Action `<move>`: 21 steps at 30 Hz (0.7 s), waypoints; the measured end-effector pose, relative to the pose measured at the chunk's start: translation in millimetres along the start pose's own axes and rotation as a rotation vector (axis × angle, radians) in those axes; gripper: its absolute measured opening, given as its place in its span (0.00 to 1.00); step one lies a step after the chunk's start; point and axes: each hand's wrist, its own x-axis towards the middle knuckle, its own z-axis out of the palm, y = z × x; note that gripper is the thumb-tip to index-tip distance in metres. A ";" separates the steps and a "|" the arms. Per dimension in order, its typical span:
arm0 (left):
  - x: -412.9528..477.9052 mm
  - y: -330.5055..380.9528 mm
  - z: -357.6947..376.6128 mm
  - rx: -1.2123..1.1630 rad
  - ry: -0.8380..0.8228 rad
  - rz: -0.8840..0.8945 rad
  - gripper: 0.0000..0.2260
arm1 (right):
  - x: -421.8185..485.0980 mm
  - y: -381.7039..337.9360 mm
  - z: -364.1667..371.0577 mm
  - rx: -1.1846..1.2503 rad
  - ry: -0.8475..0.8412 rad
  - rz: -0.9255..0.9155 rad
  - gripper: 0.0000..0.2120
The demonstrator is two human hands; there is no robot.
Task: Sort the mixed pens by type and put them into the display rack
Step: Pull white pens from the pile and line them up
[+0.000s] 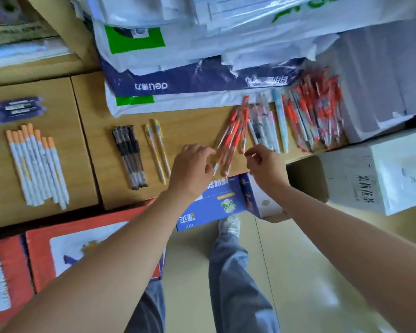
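Observation:
Sorted pen groups lie on cardboard boxes: orange-capped white pens point(37, 167) at left, black pens point(130, 157), two yellow pens point(157, 150), then a fan of red pens point(232, 138). My left hand point(192, 169) curls its fingers and thumb round the lower ends of that red fan. My right hand point(265, 167) pinches the lower end of a single red pen point(245, 126) just right of the fan. White patterned pens point(264, 131), a light blue pen point(281, 121) and a mixed, mostly red pile point(315, 116) lie further right. No display rack is in view.
Stacked paper reams and plastic packs point(197, 82) crowd the back of the box. A white carton point(380, 179) stands at right, a blue box point(216, 203) below the edge, red-framed packs point(82, 248) at lower left. My legs stand on the floor.

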 end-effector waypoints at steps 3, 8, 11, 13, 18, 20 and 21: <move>22.0 29.9 23.2 0.016 -0.034 -0.004 0.20 | 19.2 25.5 -26.8 -0.165 0.014 -0.040 0.07; 45.4 58.6 37.0 0.130 -0.107 -0.115 0.23 | 44.0 33.8 -47.2 -0.398 -0.096 -0.184 0.09; 53.2 63.8 35.4 0.162 -0.104 -0.163 0.22 | 50.7 29.1 -43.5 -0.540 -0.147 -0.241 0.12; 57.0 64.5 34.4 0.171 -0.101 -0.172 0.23 | 53.6 26.0 -38.4 -0.564 -0.159 -0.248 0.13; 59.5 61.7 34.8 0.173 -0.076 -0.166 0.21 | 57.0 21.2 -32.7 -0.585 -0.183 -0.264 0.10; 59.9 61.7 34.7 0.186 -0.013 -0.150 0.17 | 58.1 20.6 -34.2 -0.466 -0.181 -0.202 0.09; 60.0 62.5 34.4 0.191 0.035 -0.144 0.14 | 59.8 22.4 -35.1 -0.367 -0.176 -0.169 0.09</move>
